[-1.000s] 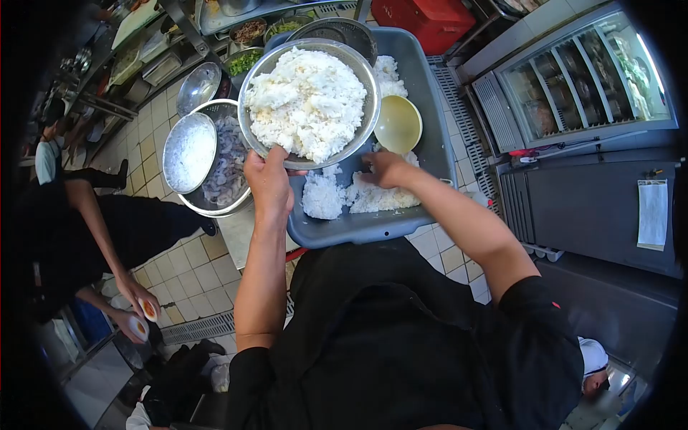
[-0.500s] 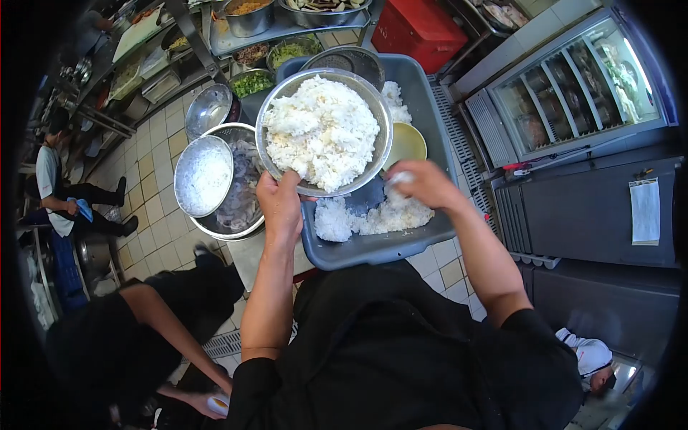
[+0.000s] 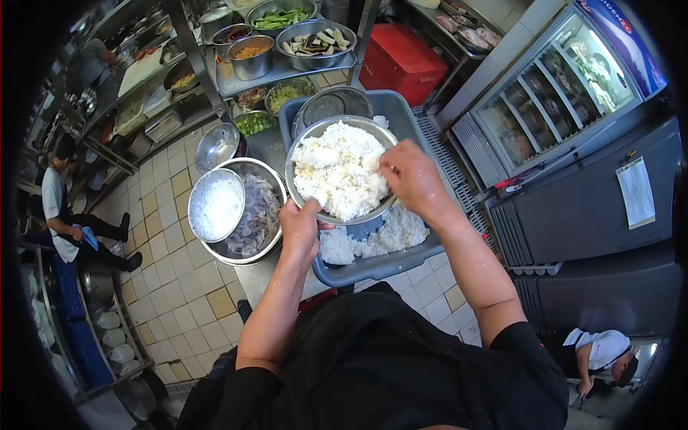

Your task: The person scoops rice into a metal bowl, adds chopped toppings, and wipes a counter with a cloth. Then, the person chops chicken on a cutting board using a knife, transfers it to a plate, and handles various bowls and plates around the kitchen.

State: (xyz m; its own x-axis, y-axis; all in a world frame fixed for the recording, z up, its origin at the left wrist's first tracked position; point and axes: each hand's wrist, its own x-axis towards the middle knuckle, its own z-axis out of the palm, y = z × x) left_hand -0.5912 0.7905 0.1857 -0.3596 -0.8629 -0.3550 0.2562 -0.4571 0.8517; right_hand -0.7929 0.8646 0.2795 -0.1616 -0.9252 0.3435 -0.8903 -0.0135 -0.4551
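Tiled kitchen floor (image 3: 172, 261) down the left of the frame, what looks like raw shrimp (image 3: 256, 231) left of centre. Then the left hand (image 3: 299, 229) grips the near-left rim of a steel bowl (image 3: 289, 172) heaped with white rice (image 3: 340, 168), mid-frame above a grey tub (image 3: 373, 271). Looks fairly heavy — smooth, stiff metal, maybe slippery when wet — so I'd go thumb over the rim, fingers underneath. Rice is probably soft, sticky, easily crumbled. Right hand (image 3: 412, 178) has fingers curled at the bowl's right edge; can't tell if they're pinching any.
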